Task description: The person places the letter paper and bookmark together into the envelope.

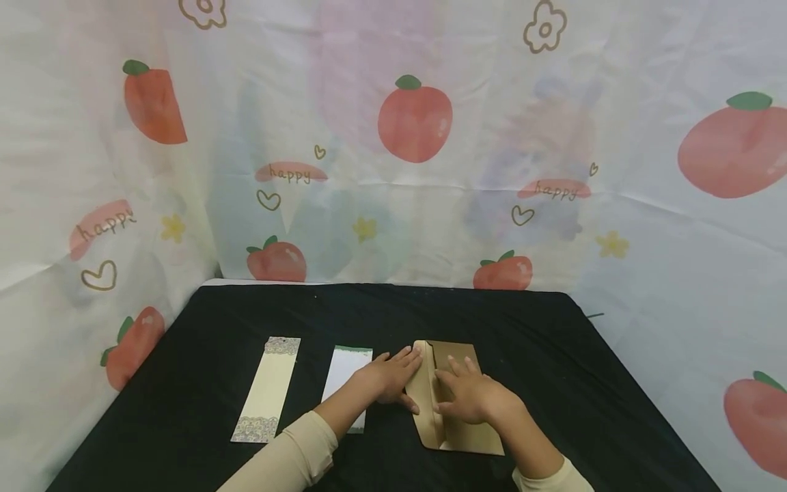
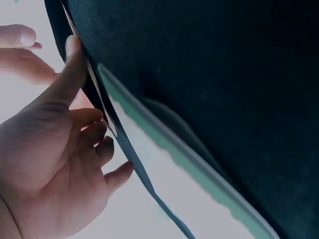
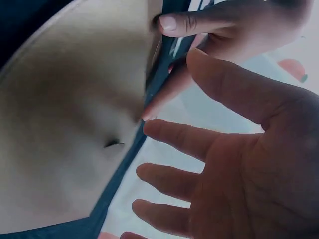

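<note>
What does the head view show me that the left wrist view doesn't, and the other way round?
Only the head view shows the long patterned bookmark, the right hand flat on the tan envelope, and the whole black tablecloth. Only the left wrist view shows, close up, the left hand's fingers at the envelope's thin edge. Both show the left hand and the green-edged white card.

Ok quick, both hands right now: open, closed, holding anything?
Left hand: open, fingers straight, resting on the envelope's flap edge.
Right hand: open, fingers flat, pressing on the envelope.
</note>
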### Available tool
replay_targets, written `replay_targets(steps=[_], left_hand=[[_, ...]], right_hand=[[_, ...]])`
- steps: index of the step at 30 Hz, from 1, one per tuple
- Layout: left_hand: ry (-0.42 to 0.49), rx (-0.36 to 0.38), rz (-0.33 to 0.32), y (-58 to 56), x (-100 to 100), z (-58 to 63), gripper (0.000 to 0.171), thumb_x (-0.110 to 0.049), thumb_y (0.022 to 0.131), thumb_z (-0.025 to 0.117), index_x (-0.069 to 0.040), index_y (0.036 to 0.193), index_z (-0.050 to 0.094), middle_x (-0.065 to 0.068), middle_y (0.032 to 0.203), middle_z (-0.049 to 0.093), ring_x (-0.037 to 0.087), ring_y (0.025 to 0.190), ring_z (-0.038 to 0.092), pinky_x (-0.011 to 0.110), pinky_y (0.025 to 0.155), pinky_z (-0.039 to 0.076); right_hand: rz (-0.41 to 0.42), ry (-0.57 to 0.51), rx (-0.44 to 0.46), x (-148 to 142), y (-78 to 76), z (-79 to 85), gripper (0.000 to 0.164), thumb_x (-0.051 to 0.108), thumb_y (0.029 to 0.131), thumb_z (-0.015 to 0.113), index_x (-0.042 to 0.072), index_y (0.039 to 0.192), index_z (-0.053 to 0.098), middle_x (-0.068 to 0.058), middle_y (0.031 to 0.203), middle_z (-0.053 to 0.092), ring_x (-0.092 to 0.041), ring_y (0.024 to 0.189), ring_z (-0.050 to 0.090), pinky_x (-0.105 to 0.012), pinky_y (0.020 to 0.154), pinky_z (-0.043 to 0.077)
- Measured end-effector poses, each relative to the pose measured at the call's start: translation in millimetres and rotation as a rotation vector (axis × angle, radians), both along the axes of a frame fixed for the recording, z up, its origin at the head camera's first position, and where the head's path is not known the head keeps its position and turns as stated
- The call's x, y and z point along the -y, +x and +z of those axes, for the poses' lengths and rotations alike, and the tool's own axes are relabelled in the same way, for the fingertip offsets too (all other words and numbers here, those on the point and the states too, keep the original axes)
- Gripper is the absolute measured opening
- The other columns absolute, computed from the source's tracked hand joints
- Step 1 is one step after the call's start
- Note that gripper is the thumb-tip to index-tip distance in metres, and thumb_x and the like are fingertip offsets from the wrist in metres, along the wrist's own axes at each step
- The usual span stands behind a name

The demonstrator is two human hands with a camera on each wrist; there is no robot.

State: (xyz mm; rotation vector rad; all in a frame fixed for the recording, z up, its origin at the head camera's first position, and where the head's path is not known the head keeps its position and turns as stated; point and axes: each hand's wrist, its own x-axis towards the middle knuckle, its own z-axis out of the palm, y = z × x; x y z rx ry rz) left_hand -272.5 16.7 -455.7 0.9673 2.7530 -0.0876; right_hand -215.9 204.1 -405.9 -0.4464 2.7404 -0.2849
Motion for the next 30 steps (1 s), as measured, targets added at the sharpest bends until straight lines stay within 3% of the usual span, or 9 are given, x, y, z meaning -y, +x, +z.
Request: replay_targets(steps=[6, 10, 15, 21, 24, 26, 28, 30], left_hand=[[0.008, 0.021, -0.035, 5.8, -7.4, -0.4, 0.094, -0.059, 0.090, 0.071, -0.012, 0.162, 0.034, 0.000, 0.168, 0.027, 0.012, 0.153, 0.021, 0.040, 0.117, 0.030], [-0.003, 0.024, -0.016, 6.8, -7.4, 1.4, 0.092, -0.057, 0.089, 0.073, -0.012, 0.161, 0.036, 0.000, 0.167, 0.030, 0.011, 0.152, 0.025, 0.040, 0.117, 0.030], [0.000, 0.013, -0.012, 6.8, -4.6, 2.8, 0.093, -0.055, 0.088, 0.075, -0.010, 0.160, 0.038, 0.002, 0.166, 0.033, 0.013, 0.151, 0.028, 0.041, 0.117, 0.031], [0.049, 0.047, 0.016, 8.4, -3.1, 5.2, 0.093, -0.049, 0.087, 0.078, -0.008, 0.159, 0.038, 0.005, 0.166, 0.033, 0.015, 0.151, 0.028, 0.037, 0.115, 0.034], [0.062, 0.065, 0.034, 8.4, -3.0, 5.0, 0.093, -0.047, 0.087, 0.080, -0.007, 0.159, 0.038, 0.005, 0.166, 0.032, 0.016, 0.151, 0.028, 0.036, 0.115, 0.034], [0.063, 0.072, 0.041, 8.2, -2.7, 5.1, 0.093, -0.047, 0.087, 0.080, -0.007, 0.160, 0.037, 0.005, 0.166, 0.031, 0.016, 0.152, 0.027, 0.036, 0.116, 0.033], [0.059, 0.078, 0.047, 7.9, -2.2, 5.1, 0.093, -0.047, 0.087, 0.080, -0.007, 0.160, 0.037, 0.005, 0.167, 0.030, 0.016, 0.152, 0.027, 0.036, 0.116, 0.032], [0.049, 0.076, 0.049, 7.5, -1.7, 5.0, 0.093, -0.047, 0.087, 0.080, -0.008, 0.160, 0.037, 0.004, 0.167, 0.030, 0.015, 0.152, 0.026, 0.036, 0.116, 0.032]], right_hand=[[0.056, -0.027, 0.073, -19.5, -17.2, -32.6, 0.081, 0.056, 0.095, 0.068, 0.010, 0.157, 0.042, -0.031, 0.164, 0.019, -0.061, 0.147, 0.011, -0.079, 0.102, 0.027], [0.038, -0.038, 0.049, -28.2, -31.5, -59.9, 0.088, 0.071, 0.091, 0.062, 0.020, 0.160, 0.041, -0.024, 0.169, 0.008, -0.057, 0.149, 0.003, -0.086, 0.096, 0.022], [-0.023, -0.057, 0.034, -25.6, -39.5, -77.0, 0.087, 0.075, 0.087, 0.063, 0.028, 0.159, 0.044, -0.017, 0.171, 0.001, -0.052, 0.151, -0.003, -0.090, 0.092, 0.017], [-0.067, -0.027, 0.024, -19.8, -42.5, -83.4, 0.091, 0.075, 0.085, 0.066, 0.025, 0.158, 0.045, -0.023, 0.169, 0.006, -0.060, 0.147, 0.007, -0.084, 0.095, 0.029], [-0.070, -0.052, -0.025, -17.9, -44.2, -87.2, 0.091, 0.073, 0.083, 0.070, 0.019, 0.154, 0.049, -0.032, 0.165, 0.012, -0.063, 0.145, 0.012, -0.083, 0.099, 0.025], [-0.079, -0.063, -0.065, -17.6, -47.2, -93.1, 0.090, 0.073, 0.080, 0.074, 0.017, 0.147, 0.054, -0.038, 0.161, 0.017, -0.065, 0.142, 0.021, -0.084, 0.099, 0.021], [-0.110, -0.066, -0.075, -11.2, -42.8, -84.4, 0.084, 0.068, 0.078, 0.080, 0.016, 0.140, 0.057, -0.043, 0.157, 0.021, -0.065, 0.137, 0.031, -0.085, 0.098, 0.021], [-0.139, -0.041, -0.090, -7.1, -40.5, -81.4, 0.081, 0.067, 0.075, 0.083, 0.018, 0.135, 0.057, -0.045, 0.153, 0.027, -0.065, 0.128, 0.044, -0.083, 0.093, 0.031]])
